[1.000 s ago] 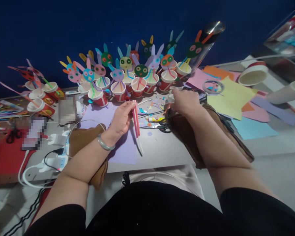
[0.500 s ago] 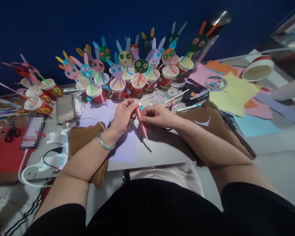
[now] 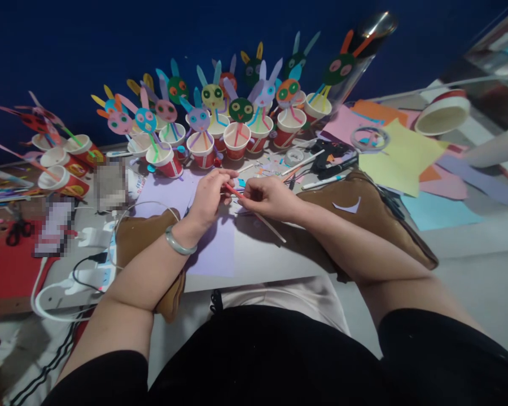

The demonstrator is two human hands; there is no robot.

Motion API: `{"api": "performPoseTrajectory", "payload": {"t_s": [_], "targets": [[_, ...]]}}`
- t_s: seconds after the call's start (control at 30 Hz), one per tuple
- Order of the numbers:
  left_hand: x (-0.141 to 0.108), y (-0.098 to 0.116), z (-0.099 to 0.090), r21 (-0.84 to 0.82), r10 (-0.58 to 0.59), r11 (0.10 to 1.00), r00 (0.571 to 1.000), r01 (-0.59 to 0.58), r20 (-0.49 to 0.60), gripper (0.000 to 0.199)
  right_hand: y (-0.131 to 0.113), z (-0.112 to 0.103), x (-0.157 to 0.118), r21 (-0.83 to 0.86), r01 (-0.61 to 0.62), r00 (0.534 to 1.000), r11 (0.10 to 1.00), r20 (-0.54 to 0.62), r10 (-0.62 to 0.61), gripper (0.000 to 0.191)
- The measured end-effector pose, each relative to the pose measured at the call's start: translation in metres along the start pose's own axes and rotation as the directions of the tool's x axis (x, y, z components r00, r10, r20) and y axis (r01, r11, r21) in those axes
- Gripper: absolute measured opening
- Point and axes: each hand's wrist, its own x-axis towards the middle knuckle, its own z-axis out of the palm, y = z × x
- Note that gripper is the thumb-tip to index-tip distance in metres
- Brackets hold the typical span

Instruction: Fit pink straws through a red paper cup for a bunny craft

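Two pinches — left hand [image 3: 210, 194], right hand [image 3: 271, 197], both gripping red straw [image 3: 234, 190] | I judge: overtight squeeze could crease it

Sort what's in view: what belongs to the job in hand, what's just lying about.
Seemingly part of the job:
red straw, between left hand and right hand
pale straw, emerging below the right hand
paper cups with rabbit faces

Seemingly just lying about:
power strip
curved purple scrap
white plug
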Motion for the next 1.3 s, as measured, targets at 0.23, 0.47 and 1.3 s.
{"api": "performPoseTrajectory", "payload": {"t_s": [0.23, 0.47, 1.3], "targets": [[0.000, 0.003, 0.002, -0.092, 0.047, 0.995, 0.997, -0.041, 0.062, 0.017, 0.002, -0.008, 0.005, 0.424, -0.199, 0.977, 0.884, 0.159, 0.144, 0.053], [0.004, 0.003, -0.003, -0.058, 0.108, 0.992, 0.994, -0.110, -0.032, 0.018, 0.005, -0.017, 0.007, 0.455, -0.318, 0.928, 0.832, 0.330, 0.174, 0.052], [0.004, -0.010, -0.009, 0.154, 0.154, 0.971, 0.970, -0.184, 0.189, 0.032, 0.011, -0.008, 0.010, 0.514, -0.255, 0.963, 0.819, 0.215, 0.165, 0.050]]}}
